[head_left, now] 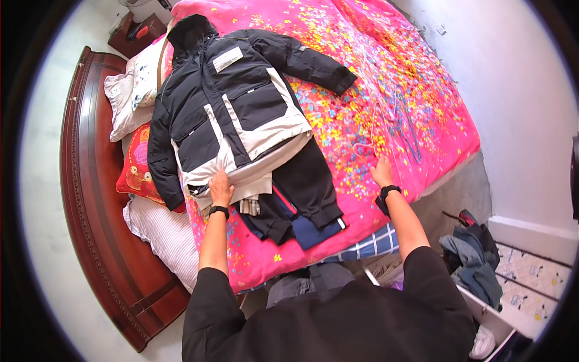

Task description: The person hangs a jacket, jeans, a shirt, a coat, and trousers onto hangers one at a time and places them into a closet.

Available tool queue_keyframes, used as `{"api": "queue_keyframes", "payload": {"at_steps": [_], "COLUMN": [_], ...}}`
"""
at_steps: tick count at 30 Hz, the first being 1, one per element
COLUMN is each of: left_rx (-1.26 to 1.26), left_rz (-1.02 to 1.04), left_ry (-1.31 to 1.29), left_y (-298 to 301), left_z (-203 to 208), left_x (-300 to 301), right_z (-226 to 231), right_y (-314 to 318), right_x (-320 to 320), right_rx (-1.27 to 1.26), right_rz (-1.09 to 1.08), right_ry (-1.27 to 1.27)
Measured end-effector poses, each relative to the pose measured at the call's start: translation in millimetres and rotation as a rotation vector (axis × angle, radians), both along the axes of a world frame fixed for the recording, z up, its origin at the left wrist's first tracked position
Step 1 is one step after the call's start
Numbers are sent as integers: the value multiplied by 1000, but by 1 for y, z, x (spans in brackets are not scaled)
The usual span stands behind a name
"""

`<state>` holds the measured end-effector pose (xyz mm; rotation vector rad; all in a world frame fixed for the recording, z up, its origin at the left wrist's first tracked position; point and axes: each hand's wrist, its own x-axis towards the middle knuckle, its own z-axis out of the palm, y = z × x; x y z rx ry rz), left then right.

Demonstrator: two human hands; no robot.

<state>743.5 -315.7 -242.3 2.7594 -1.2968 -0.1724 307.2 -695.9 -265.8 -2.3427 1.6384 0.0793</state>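
Observation:
A black and white hooded padded jacket (199, 114) lies spread front up on the bed, its hood toward the far left. My left hand (222, 188) is closed on the jacket's white lower hem. Under that hem, dark trousers (310, 181) with a red stripe and a navy piece of clothing (316, 234) stick out toward me. To the right, my right hand (382, 173) is closed at the near end of a pale pink clothes hanger (373, 123). Beside it on the cover lie blue hangers (405, 127).
A pink flowered cover (422, 78) spreads over the bed. Pillows (163, 226) and a red cushion (137, 160) line the dark wooden headboard (99, 199) on the left. Folded dark clothes (473, 256) are heaped at the lower right, near a white wall.

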Motion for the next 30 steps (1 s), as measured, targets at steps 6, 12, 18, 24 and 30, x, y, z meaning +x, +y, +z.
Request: {"api": "queue_keyframes", "payload": {"at_steps": [6,12,18,24,30], "left_rx": [-74,-265,-73,353,399], "left_rz": [153,122,-51,-238,15], "left_ry": [-94,-135,77,788,1032], "left_y": [-30,-46,13,160,193], "left_z": [5,47,129,138,146], "left_x": [-1,-28,-154,-315,-324], "right_z": [-32,-34,22,146,230], "right_y": [-28,2,0,3,60], "right_x": [23,13,-51,-40,64], "right_rx": [286,47,45,-72,-212], "right_rz": [-23,-156,-275,-105,258], "right_ry": [211,-350,-521,-442,-319]}}
